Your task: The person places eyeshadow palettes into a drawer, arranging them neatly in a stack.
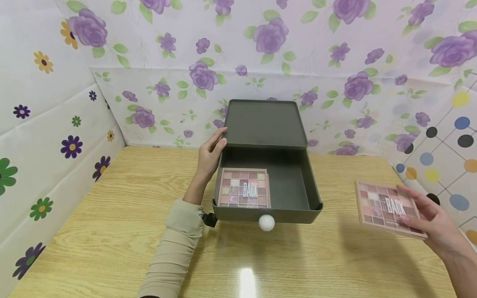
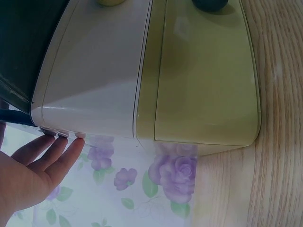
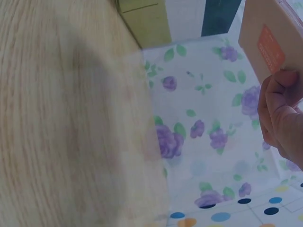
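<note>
A person's right hand (image 1: 432, 221) grips an eyeshadow palette (image 1: 387, 207) by its near edge, held above the wooden table (image 1: 112, 231) to the right of a grey drawer box (image 1: 266, 124), while the left hand (image 1: 212, 153) rests straight-fingered against the box's side. A second palette (image 1: 244, 188) lies in the open drawer (image 1: 294, 186). Flat, stiff and probably light, the palette likely handles best pinched at its edges, since pressed powders crack

right hand (image 1: 432, 221): fingertips hidden under held palette (image 1: 389, 208), wrist cut by frame edge | palette (image 3: 272, 40) in right wrist view: clipped at top and right | left hand (image 2: 28, 165): palm cut at left edge | bench (image 3: 71, 118): blurred
</note>
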`<state>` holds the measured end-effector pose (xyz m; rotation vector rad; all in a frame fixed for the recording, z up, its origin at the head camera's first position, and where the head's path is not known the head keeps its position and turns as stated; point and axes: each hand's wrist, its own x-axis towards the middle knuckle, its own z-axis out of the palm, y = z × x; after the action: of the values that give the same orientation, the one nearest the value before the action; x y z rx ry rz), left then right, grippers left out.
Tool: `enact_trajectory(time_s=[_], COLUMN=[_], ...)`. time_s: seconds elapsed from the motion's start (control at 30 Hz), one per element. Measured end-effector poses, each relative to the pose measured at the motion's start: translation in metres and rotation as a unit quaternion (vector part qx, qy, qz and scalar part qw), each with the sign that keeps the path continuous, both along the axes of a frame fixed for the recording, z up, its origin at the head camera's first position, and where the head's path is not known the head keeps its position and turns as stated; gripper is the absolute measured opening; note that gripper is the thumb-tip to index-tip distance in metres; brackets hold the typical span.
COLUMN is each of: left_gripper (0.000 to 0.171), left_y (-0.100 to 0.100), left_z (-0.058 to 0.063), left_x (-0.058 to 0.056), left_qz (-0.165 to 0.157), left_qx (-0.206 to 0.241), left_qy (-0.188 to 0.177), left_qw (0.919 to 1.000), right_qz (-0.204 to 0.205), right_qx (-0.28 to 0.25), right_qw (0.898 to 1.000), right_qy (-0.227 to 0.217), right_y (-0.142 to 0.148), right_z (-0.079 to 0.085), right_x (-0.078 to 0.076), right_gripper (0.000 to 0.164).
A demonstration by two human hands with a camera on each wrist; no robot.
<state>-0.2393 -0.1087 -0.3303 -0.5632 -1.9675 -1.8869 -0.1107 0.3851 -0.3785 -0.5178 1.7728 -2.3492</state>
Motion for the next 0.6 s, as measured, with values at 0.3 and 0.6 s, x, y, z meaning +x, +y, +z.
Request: enact_trajectory(time_s=[0.3, 0.6], left_gripper=[0.040, 0.040], left_y=[-0.001, -0.001], left_z=[-0.001, -0.001], left_x=[0.000, 0.000], left_qz=[0.002, 0.003], left_qx=[-0.002, -0.001], left_qy=[0.003, 0.002], left_qw=[1.0000, 1.0000], right_qz=[0.009, -0.005], right_qx=[-0.005, 0.016], right_qw=[1.000, 1.000], right_qy=[0.003, 0.012], right_y=[-0.016, -0.035], right_z=[0.016, 0.032], right_x=[0.000, -0.002], right_gripper=[0.068, 0.068])
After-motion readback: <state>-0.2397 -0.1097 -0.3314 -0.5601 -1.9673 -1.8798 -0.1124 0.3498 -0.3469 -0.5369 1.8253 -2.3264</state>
